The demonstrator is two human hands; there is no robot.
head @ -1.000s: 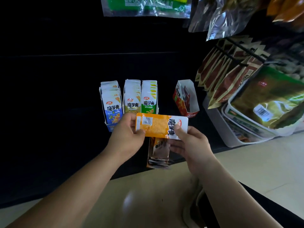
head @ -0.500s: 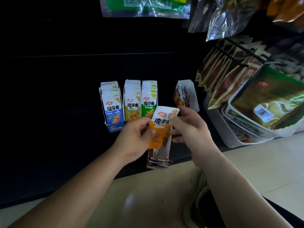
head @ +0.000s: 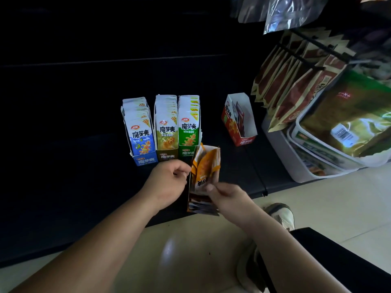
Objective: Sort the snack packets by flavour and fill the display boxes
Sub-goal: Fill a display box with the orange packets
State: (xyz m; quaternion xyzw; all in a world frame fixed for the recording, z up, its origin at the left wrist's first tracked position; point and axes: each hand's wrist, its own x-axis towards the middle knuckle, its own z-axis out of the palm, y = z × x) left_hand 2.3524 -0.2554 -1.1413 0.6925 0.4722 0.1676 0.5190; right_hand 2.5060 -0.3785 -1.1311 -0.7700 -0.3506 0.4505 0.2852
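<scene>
**Holding an orange packet (head: 204, 167) at the mouth of an open display box (head: 198, 206)**

Head view. The orange packet stands tilted in the top of the open display box. This box sits near the front edge of the black shelf (head: 74, 155), with other packets stacked inside it. The right hand (head: 229, 197), at five o'clock from the packet, pinches its lower white end between thumb and forefinger. The left hand (head: 169, 180), at nine o'clock, has its fingers curled with the tips at the packet's left edge; whether they grip it cannot be told. From eleven to twelve o'clock, three filled boxes stand side by side: the blue box (head: 139, 134), the olive box (head: 166, 130) and the green box (head: 189, 127). The green box is just beside the packet. At two o'clock, well apart, a red box (head: 243, 132) holds a few packets. Large bags in white tubs (head: 300, 172) occupy the three-o'clock side. A shoe (head: 282, 216) rests on the tiled floor (head: 328, 197) at five o'clock.
</scene>
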